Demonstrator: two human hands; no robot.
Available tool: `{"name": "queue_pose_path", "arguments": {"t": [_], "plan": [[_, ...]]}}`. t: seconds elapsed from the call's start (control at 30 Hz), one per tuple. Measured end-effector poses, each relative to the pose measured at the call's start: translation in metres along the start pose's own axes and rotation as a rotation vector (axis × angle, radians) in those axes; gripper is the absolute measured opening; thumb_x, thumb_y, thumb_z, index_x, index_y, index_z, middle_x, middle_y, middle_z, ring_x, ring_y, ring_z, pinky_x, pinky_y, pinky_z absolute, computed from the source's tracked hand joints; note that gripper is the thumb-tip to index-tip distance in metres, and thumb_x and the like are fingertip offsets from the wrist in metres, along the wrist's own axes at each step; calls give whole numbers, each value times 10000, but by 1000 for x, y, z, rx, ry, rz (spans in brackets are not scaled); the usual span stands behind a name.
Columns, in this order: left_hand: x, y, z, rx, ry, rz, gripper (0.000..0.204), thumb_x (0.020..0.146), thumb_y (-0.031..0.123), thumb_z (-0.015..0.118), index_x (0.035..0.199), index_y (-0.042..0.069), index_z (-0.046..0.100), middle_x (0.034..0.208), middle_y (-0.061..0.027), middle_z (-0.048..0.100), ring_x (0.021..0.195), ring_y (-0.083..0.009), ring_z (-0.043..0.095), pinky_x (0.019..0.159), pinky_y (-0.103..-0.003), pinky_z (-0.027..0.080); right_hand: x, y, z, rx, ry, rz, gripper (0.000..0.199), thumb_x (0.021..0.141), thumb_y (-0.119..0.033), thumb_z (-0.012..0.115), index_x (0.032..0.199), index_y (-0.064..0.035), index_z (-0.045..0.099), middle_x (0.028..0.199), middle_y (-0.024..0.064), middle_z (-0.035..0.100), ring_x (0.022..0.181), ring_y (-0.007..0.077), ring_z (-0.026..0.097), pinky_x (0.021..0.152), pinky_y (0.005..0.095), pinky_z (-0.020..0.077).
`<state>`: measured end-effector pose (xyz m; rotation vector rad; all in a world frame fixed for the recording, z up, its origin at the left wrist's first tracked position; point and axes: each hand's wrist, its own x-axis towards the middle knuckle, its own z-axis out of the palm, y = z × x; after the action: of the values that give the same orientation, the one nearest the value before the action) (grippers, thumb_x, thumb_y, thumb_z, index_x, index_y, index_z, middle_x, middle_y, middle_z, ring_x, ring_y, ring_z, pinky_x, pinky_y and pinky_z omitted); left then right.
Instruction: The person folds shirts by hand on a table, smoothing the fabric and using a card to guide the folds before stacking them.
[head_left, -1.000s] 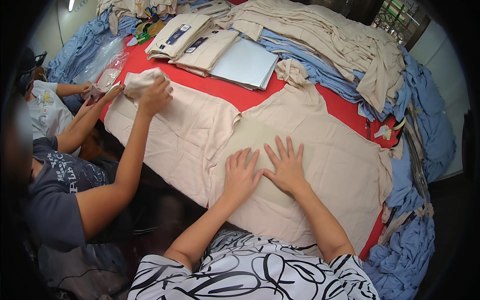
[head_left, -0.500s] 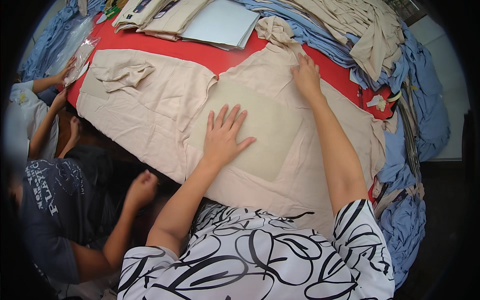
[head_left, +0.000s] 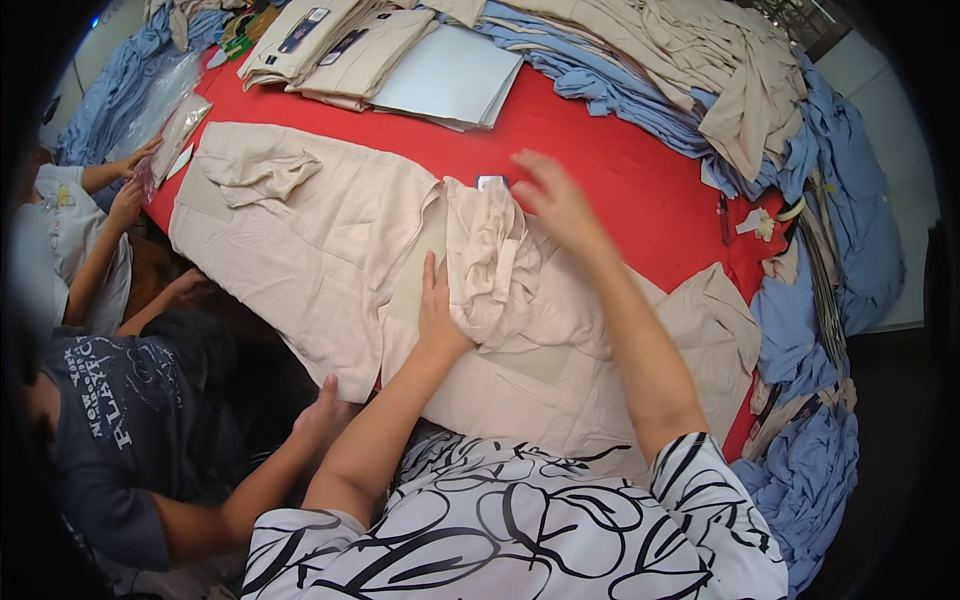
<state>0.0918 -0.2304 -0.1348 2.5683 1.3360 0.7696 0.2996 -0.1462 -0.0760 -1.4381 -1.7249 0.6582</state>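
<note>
A beige shirt (head_left: 560, 370) lies face down on the red table (head_left: 610, 150) in front of me. My left hand (head_left: 437, 310) presses flat on a stiff insert sheet (head_left: 410, 285) and on the edge of a folded-over sleeve (head_left: 490, 260). My right hand (head_left: 555, 200) is blurred, fingers apart, over the top of that fold near the collar. A small tag (head_left: 490, 182) shows at the collar.
A second beige shirt (head_left: 300, 230) lies to the left, in front of a person in a dark shirt (head_left: 120, 430). Another person's hands (head_left: 125, 195) hold a clear bag at far left. Folded shirts (head_left: 330, 45), white sheets (head_left: 450, 80) and heaps of blue and beige cloth (head_left: 720, 80) ring the table.
The sleeve side of the shirt has been folded inward over the insert sheet. My right hand came back from the collar toward the fold; my left hand shifted to hold it.
</note>
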Motion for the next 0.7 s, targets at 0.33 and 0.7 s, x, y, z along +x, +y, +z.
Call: {"name": "queue_pose_path", "arguments": {"t": [0.33, 0.7], "plan": [[5, 4, 8, -112, 220, -114, 768, 859, 288, 620, 1482, -26, 298, 1482, -183, 401, 1371, -341, 382, 1143, -441, 299, -81, -9, 51, -116, -377, -127, 413, 932, -143, 431, 1320, -30, 513, 1422, 148, 497, 1363, 269, 420, 1203, 445, 174], [0, 17, 1, -54, 161, 29, 136, 818, 37, 549, 942, 22, 600, 1236, -142, 555, 1200, -332, 499, 1017, -389, 401, -229, 111, -218, -836, 183, 304, 494, 736, 34, 591, 1205, -115, 634, 1265, 102, 568, 1238, 330, 464, 1032, 453, 373]]}}
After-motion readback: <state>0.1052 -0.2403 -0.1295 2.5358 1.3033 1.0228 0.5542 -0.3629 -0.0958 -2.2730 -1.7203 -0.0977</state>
